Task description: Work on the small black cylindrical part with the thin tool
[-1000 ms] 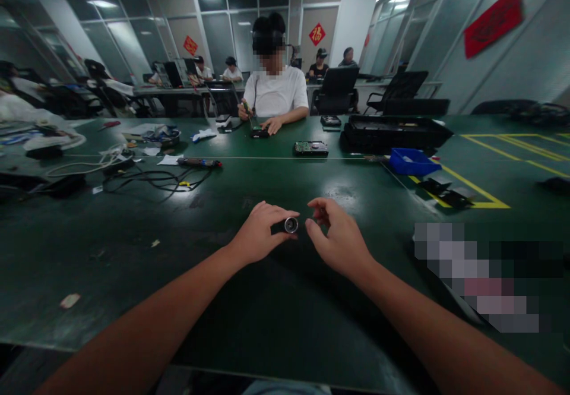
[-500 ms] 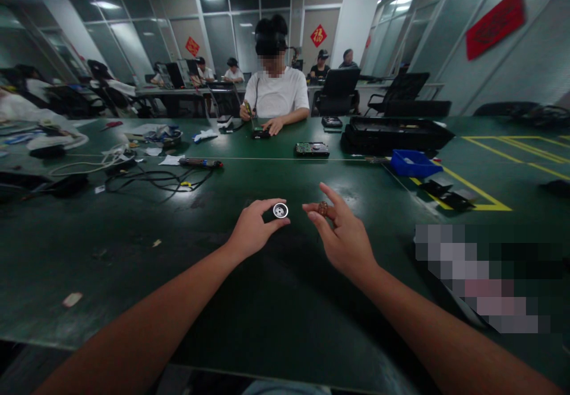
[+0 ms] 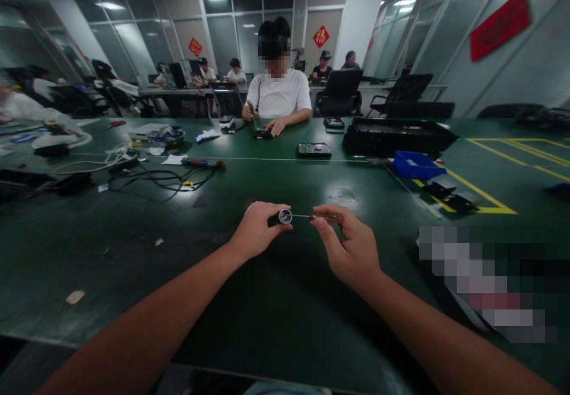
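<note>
My left hand is closed round a small dark cylinder with a silver ring face, held just above the green table. My right hand pinches a thin screwdriver with a brownish handle. Its slim shaft points left and its tip meets the ring face of the cylinder. Both hands hover near the table's middle, close together.
Across the table a person in a white shirt works on a small device. A circuit board, a blue bin, a black case and tangled cables lie farther back. A blurred patch sits at right.
My right hand turned the screwdriver from end-on to sideways and brought its tip to the cylinder's face. The left hand lowered slightly, still holding the cylinder.
</note>
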Demonstrator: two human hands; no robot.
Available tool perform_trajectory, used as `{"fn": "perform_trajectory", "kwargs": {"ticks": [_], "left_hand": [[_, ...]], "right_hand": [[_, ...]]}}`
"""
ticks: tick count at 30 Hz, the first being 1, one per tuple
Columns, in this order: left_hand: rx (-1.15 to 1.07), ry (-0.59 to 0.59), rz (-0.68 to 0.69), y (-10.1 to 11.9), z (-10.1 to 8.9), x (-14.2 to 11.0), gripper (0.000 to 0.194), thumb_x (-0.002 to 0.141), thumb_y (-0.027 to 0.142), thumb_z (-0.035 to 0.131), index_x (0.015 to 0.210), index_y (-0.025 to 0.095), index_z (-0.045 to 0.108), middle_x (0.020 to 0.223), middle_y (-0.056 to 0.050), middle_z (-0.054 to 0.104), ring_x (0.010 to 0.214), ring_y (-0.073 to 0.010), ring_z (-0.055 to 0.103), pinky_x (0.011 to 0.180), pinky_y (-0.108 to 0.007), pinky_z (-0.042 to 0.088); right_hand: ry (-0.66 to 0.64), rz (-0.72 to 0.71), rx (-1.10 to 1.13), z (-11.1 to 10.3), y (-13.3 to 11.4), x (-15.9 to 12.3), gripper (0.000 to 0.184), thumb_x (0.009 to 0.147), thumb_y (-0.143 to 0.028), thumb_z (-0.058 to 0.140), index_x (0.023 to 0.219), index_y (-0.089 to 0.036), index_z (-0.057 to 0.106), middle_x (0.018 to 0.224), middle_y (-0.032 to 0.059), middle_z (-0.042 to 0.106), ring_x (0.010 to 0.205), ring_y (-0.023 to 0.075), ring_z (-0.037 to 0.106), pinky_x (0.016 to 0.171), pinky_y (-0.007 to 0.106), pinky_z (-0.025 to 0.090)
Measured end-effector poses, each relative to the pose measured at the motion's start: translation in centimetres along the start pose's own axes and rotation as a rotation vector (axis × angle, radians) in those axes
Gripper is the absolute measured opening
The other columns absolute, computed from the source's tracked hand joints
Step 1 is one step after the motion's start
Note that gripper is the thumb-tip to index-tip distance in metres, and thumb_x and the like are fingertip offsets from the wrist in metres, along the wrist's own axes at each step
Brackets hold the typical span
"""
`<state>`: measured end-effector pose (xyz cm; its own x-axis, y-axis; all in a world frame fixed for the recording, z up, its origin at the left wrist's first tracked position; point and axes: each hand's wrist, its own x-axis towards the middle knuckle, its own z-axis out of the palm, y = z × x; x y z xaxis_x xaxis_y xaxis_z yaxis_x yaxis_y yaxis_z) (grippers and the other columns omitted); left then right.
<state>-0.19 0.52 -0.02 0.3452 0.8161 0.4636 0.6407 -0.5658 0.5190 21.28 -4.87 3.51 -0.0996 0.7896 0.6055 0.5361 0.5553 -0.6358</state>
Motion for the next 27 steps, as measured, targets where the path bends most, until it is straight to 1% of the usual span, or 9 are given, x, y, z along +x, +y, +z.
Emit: {"fn": "perform_trajectory", "kwargs": {"ticks": [4, 9, 12, 14, 16, 19, 23, 27], "left_hand": [[-0.004, 0.005, 0.006, 0.20, -0.09, -0.01, 0.036, 0.085, 0.034, 0.079, 0.119, 0.025, 0.070, 0.116, -0.003, 0.075, 0.108, -0.0248, 0.066, 0.095, -0.043, 0.046], [-0.002, 0.002, 0.007, 0.32, -0.05, -0.09, 0.037, 0.087, 0.036, 0.077, 0.121, 0.025, 0.069, 0.117, -0.003, 0.075, 0.109, -0.0250, 0.066, 0.096, -0.044, 0.046], [0.001, 0.004, 0.017, 0.29, -0.02, -0.13, 0.037, 0.087, 0.036, 0.077, 0.122, 0.026, 0.069, 0.117, -0.003, 0.075, 0.110, -0.0251, 0.066, 0.097, -0.044, 0.046], [0.002, 0.009, 0.024, 0.29, -0.04, -0.14, 0.037, 0.087, 0.036, 0.077, 0.121, 0.026, 0.069, 0.117, -0.003, 0.075, 0.110, -0.0253, 0.066, 0.097, -0.044, 0.045], [0.005, 0.007, 0.034, 0.34, -0.05, -0.16, 0.037, 0.087, 0.037, 0.076, 0.121, 0.025, 0.069, 0.117, -0.004, 0.075, 0.110, -0.0252, 0.066, 0.097, -0.045, 0.044], [0.013, -0.006, 0.048, 0.43, -0.03, -0.20, 0.038, 0.088, 0.041, 0.075, 0.122, 0.025, 0.069, 0.118, -0.004, 0.075, 0.112, -0.0247, 0.066, 0.101, -0.046, 0.042], [0.022, -0.009, 0.039, 0.44, 0.04, -0.26, 0.036, 0.088, 0.042, 0.074, 0.120, 0.026, 0.069, 0.118, -0.004, 0.075, 0.113, -0.0248, 0.066, 0.105, -0.047, 0.039], [0.022, -0.018, 0.038, 0.38, 0.05, -0.30, 0.038, 0.088, 0.043, 0.075, 0.122, 0.027, 0.069, 0.119, -0.004, 0.074, 0.114, -0.0253, 0.065, 0.108, -0.048, 0.037]], "right_hand": [[-0.008, 0.001, -0.007, 0.18, 0.30, 0.16, 0.019, 0.097, -0.032, 0.056, 0.110, -0.023, 0.067, 0.093, 0.0053, 0.077, 0.085, 0.0215, 0.074, 0.077, 0.035, 0.055], [-0.079, -0.003, -0.039, 0.25, 0.49, 0.22, 0.020, 0.098, -0.032, 0.055, 0.111, -0.022, 0.066, 0.094, 0.0059, 0.077, 0.085, 0.0206, 0.073, 0.074, 0.033, 0.055], [-0.070, 0.003, -0.056, 0.20, 0.39, 0.23, 0.020, 0.097, -0.033, 0.057, 0.109, -0.022, 0.068, 0.094, 0.0055, 0.077, 0.083, 0.0203, 0.073, 0.072, 0.032, 0.054], [-0.042, 0.020, -0.077, 0.13, 0.32, 0.27, 0.018, 0.095, -0.036, 0.062, 0.102, -0.022, 0.070, 0.089, 0.0044, 0.077, 0.076, 0.0190, 0.072, 0.067, 0.030, 0.052], [-0.016, 0.030, -0.112, 0.06, 0.32, 0.33, 0.019, 0.091, -0.040, 0.067, 0.089, -0.022, 0.070, 0.079, 0.0024, 0.075, 0.066, 0.0169, 0.068, 0.061, 0.028, 0.048], [0.001, 0.030, -0.167, 0.03, 0.42, 0.37, 0.030, 0.088, -0.046, 0.071, 0.072, -0.022, 0.065, 0.064, -0.0006, 0.068, 0.055, 0.0140, 0.061, 0.054, 0.026, 0.042], [-0.001, 0.019, -0.211, 0.02, 0.43, 0.35, 0.038, 0.088, -0.052, 0.069, 0.066, -0.021, 0.063, 0.058, -0.0012, 0.064, 0.051, 0.0126, 0.056, 0.052, 0.026, 0.039], [0.006, -0.041, -0.261, -0.04, 0.44, 0.33, 0.043, 0.088, -0.055, 0.068, 0.061, -0.022, 0.059, 0.055, -0.0013, 0.061, 0.050, 0.0122, 0.054, 0.051, 0.026, 0.038]]}}
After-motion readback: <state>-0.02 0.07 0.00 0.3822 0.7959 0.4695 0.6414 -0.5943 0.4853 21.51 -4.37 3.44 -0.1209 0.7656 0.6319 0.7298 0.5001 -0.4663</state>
